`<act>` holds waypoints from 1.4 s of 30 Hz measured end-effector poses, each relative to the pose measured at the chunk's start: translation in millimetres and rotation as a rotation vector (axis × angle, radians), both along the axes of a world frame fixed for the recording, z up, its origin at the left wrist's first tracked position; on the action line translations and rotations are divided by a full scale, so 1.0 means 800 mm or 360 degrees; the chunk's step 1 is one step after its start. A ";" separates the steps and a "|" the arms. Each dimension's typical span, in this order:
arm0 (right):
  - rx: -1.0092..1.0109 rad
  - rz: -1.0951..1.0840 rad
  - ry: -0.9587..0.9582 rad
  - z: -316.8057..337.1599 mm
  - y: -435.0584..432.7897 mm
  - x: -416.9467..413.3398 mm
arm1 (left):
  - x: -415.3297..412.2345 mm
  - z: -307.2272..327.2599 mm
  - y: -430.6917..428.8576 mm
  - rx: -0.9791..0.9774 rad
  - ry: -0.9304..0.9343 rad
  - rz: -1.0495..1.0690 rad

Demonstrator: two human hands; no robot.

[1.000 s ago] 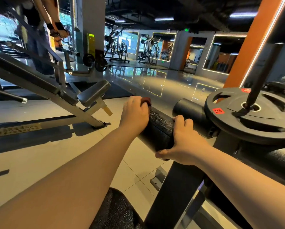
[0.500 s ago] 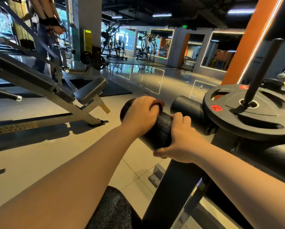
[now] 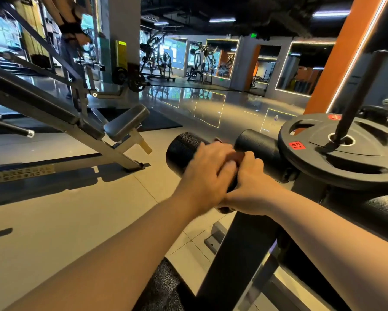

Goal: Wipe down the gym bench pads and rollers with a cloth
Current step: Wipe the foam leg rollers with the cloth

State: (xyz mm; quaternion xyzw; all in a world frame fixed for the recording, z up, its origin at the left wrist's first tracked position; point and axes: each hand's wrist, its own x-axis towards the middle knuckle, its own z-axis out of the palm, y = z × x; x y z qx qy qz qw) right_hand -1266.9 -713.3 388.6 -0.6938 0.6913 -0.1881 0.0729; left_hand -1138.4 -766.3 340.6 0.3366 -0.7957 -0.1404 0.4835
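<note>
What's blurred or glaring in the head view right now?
Head view: left hand is motion-smeared on the foam roller; right hand sharper. Glossy floor mirrors the lit frames, glare there. Wide-angle bending at the edges, weight plate stretched. Background dim, warm light on the tiles.

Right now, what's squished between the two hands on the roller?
In the head view, a reddish cloth peeks out between the left hand and right hand, pressed onto the roller.
</note>
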 end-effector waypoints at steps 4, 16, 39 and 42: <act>0.0070 -0.0066 -0.0068 0.000 -0.004 -0.001 | 0.027 -0.021 -0.014 0.0024 0.0004 0.0033; 0.0059 -0.0267 -0.0137 0.006 -0.009 0.001 | 0.031 -0.049 0.003 0.0309 0.0397 0.0043; 0.0159 -0.0265 -0.0375 0.000 -0.020 -0.003 | 0.018 0.040 -0.079 0.0225 -0.0105 0.0269; 0.0072 -0.0315 -0.0363 -0.003 -0.023 0.001 | 0.009 0.024 -0.039 0.0070 -0.0085 -0.0098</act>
